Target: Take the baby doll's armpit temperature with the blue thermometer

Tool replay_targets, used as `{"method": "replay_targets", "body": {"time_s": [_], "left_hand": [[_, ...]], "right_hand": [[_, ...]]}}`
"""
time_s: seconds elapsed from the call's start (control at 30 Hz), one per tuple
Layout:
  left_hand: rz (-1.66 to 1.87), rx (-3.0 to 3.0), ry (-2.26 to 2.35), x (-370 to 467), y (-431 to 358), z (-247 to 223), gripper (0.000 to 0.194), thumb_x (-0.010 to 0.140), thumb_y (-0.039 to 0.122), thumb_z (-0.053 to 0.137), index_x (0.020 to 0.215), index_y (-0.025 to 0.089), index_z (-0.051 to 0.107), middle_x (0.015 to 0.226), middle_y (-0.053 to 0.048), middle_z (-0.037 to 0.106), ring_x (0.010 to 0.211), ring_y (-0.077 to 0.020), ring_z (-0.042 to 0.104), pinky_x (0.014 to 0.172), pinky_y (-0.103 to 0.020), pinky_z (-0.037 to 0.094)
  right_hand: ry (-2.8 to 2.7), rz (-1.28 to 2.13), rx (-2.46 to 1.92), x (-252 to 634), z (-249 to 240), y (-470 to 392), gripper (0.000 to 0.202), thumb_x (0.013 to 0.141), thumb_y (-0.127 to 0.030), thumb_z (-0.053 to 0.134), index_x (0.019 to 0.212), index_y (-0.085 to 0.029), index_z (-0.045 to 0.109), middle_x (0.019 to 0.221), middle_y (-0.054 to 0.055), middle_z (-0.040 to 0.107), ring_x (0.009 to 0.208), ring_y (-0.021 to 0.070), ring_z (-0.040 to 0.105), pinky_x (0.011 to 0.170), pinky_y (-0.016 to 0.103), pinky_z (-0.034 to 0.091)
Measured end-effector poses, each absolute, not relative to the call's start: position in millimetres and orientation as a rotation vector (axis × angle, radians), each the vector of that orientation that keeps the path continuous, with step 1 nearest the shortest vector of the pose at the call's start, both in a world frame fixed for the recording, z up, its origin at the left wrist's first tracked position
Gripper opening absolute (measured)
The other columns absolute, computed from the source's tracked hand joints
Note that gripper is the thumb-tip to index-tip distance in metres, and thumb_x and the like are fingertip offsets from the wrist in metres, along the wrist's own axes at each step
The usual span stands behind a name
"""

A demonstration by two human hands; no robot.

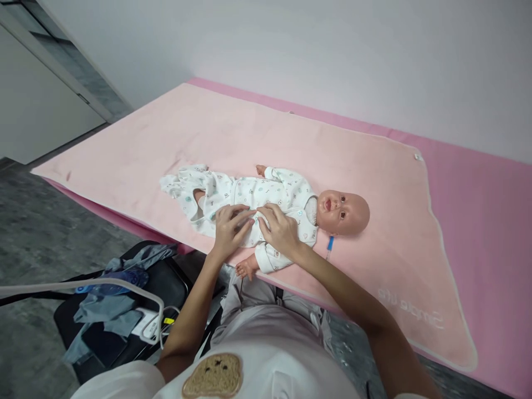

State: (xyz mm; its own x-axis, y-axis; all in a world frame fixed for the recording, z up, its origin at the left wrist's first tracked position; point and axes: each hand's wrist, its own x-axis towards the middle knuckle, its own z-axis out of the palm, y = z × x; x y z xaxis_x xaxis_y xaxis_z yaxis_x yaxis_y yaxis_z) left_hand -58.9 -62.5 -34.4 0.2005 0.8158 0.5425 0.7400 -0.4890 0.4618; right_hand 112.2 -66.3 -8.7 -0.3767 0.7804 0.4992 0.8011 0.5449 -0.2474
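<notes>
A bald baby doll point(343, 213) lies on its back on a pink mat, its head to the right and its face up. It wears a white printed outfit point(266, 189), rumpled around the legs at the left. My left hand point(231, 226) and my right hand point(279, 228) meet at the near side of the doll's belly, fingers bent and fingertips pinched on the outfit's front edge. One bare doll hand point(246, 267) shows below my hands, the other point(261, 170) on the far side.
The pink mat point(224, 127) covers a darker pink bed surface point(490, 221) against a wall. A blue-tipped item point(330, 243) lies near the doll's head. At the lower left, a black chair point(166, 282) holds clothes and a white box, with a pale curved bar in front.
</notes>
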Motion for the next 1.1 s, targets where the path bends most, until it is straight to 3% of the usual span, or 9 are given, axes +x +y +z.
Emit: {"method": "replay_targets", "body": {"time_s": [0.13,0.23,0.4,0.53,0.63,0.87,0.97,1.1], "left_hand": [[1.189,2.36,1.515,-59,-62,-35,0.022,0.085,0.031,0.055,0.104,0.027,0.065,0.106,-0.005,0.06,0.097,-0.0204,0.053,0.09,-0.04,0.034],[1.202,2.346,1.522,-59,-62,-35,0.021,0.085,0.031,0.054,0.103,0.026,0.065,0.106,-0.005,0.061,0.098,-0.0215,0.053,0.091,-0.041,0.034],[1.219,2.356,1.507,-59,-60,-36,0.021,0.084,0.028,0.056,0.103,0.027,0.065,0.106,-0.004,0.061,0.097,-0.0214,0.054,0.091,-0.041,0.034],[1.226,2.363,1.51,-59,-60,-36,0.021,0.084,0.028,0.056,0.102,0.026,0.066,0.104,-0.005,0.061,0.097,-0.022,0.053,0.09,-0.041,0.034],[1.234,2.367,1.506,-59,-61,-35,0.021,0.084,0.028,0.055,0.102,0.026,0.065,0.102,-0.005,0.062,0.097,-0.0226,0.054,0.089,-0.041,0.034],[1.228,2.373,1.488,-59,-62,-33,0.021,0.085,0.028,0.053,0.102,0.025,0.065,0.101,-0.005,0.062,0.097,-0.0221,0.054,0.089,-0.041,0.035],[1.222,2.372,1.48,-60,-63,-33,0.021,0.085,0.027,0.053,0.103,0.025,0.065,0.102,-0.005,0.062,0.097,-0.0223,0.054,0.088,-0.041,0.036],[1.216,2.377,1.471,-61,-62,-33,0.021,0.085,0.027,0.053,0.103,0.025,0.064,0.102,-0.005,0.062,0.098,-0.0226,0.054,0.089,-0.041,0.035]], "right_hand": [[-2.36,-0.006,-1.319,126,11,-99,0.038,0.087,-0.026,0.046,0.123,-0.016,0.048,0.13,0.014,0.047,0.099,0.0223,0.056,0.079,0.033,0.047],[-2.3,0.116,-1.364,150,11,-136,0.035,0.087,-0.027,0.047,0.12,-0.019,0.05,0.128,0.011,0.048,0.103,0.0217,0.054,0.086,0.033,0.045],[-1.74,-0.085,-1.878,195,-29,-187,0.041,0.086,-0.04,0.047,0.117,-0.013,0.05,0.104,0.016,0.059,0.098,0.0274,0.054,0.079,0.042,0.045],[-1.683,-0.076,-2.033,219,-45,-209,0.034,0.084,-0.036,0.05,0.111,-0.015,0.053,0.078,0.007,0.062,0.075,0.023,0.057,0.073,0.039,0.044],[-1.684,-0.047,-1.995,230,-29,-213,0.03,0.083,-0.028,0.047,0.111,-0.017,0.054,0.073,0.004,0.063,0.069,0.0204,0.057,0.069,0.035,0.045],[-1.367,-0.127,-1.942,245,31,-195,0.029,0.079,-0.037,0.054,0.1,-0.019,0.06,0.075,0.004,0.066,0.064,0.0166,0.06,0.063,0.029,0.048],[-1.354,0.047,-1.962,248,31,-189,0.024,0.077,-0.041,0.055,0.079,-0.019,0.063,0.065,0.002,0.063,0.054,0.0139,0.056,0.054,0.026,0.045],[-1.377,0.621,-1.893,240,15,-182,0.037,0.08,-0.049,0.051,0.066,-0.018,0.062,0.057,0.001,0.059,0.052,0.0128,0.054,0.047,0.023,0.04]]}}
